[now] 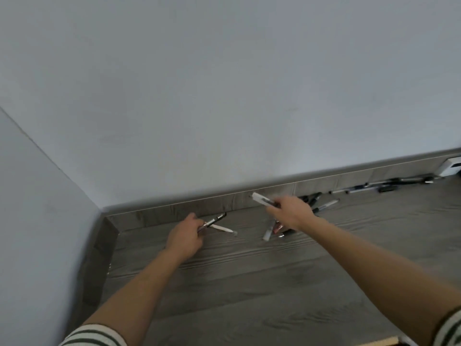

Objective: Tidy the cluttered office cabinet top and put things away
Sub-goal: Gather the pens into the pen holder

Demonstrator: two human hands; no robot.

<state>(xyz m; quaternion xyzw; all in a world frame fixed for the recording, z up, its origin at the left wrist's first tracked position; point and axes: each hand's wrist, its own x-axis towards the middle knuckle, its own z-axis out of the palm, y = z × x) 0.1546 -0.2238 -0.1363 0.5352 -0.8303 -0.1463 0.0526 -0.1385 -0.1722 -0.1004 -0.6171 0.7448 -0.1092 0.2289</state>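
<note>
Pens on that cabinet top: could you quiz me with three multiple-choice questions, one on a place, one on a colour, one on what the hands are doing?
1. Where is the white box?
A. far right, by the wall
B. left corner
C. front edge

2. What colour is the cabinet top?
A. red
B. grey wood grain
C. yellow

3. What is the left hand doing?
A. resting flat and empty
B. holding a pen
C. pointing at the wall

Answers: 1 A, it sits at the right edge against the wall. 2 B, grey grain shows throughout. 3 B, fingers close around a pen; the right hand holds one too.

Soft even daylight, faint shadows, motion blur throughout, wide-angle bending at edges
</note>
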